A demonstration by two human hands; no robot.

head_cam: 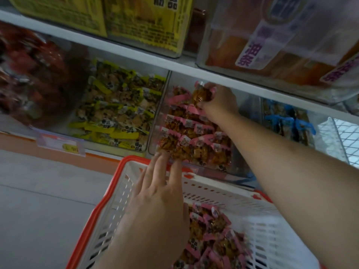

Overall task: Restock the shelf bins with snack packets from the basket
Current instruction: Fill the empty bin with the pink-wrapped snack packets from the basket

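Observation:
A white plastic basket (229, 193) with an orange rim sits low in front of me and holds several pink-edged snack packets (213, 239). Directly behind it, a clear shelf bin (155, 131) is filled with the same pink packets (192, 134). My right hand (219, 101) reaches deep into that bin under the shelf board, shut on one pink packet (201, 94). My left hand (157, 199) lies flat above the basket, fingers spread, its fingertips touching the front packets in the bin. It holds nothing.
A bin of yellow-edged packets (118, 111) stands to the left, red packets (29, 74) further left, blue ones (289, 121) to the right. The white shelf board (136, 49) above carries clear boxes with yellow and orange goods. A price tag (60, 144) hangs on the shelf edge.

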